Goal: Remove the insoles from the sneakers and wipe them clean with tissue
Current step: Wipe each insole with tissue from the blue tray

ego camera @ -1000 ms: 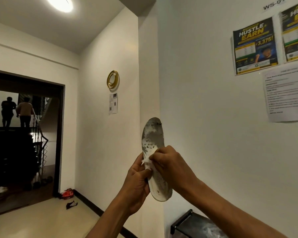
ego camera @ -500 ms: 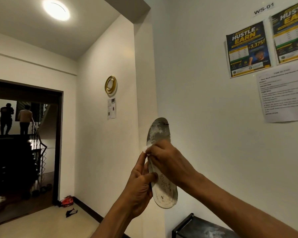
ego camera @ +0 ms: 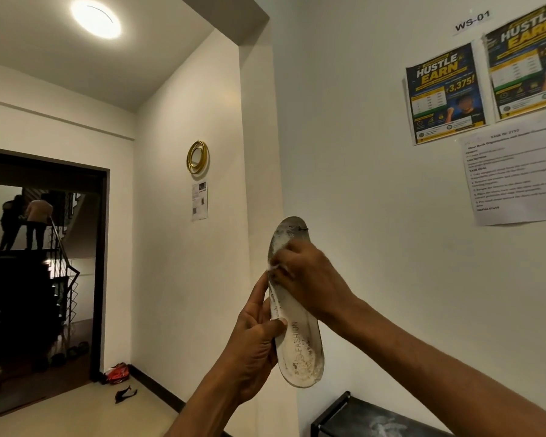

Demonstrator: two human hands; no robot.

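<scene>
A worn white insole (ego camera: 300, 351) stands upright in front of the wall, its toe end grey with dirt and its heel end printed with letters. My left hand (ego camera: 256, 339) grips its left edge near the middle, thumb across the front. My right hand (ego camera: 309, 279) presses a small piece of white tissue (ego camera: 276, 266) against the upper part of the insole, fingers curled over it. Most of the tissue is hidden under the fingers. No sneakers are in view.
A black shoe rack top (ego camera: 369, 417) sits low by the wall at the bottom right. Posters (ego camera: 445, 93) and a printed sheet hang on the wall. A red bag (ego camera: 117, 372) and a dark scrap lie on the floor by a dark doorway, where two people stand on stairs.
My right hand with the tissue has slid up the insole toward the toe end. The insole and both hands sit higher against the wall than before.
</scene>
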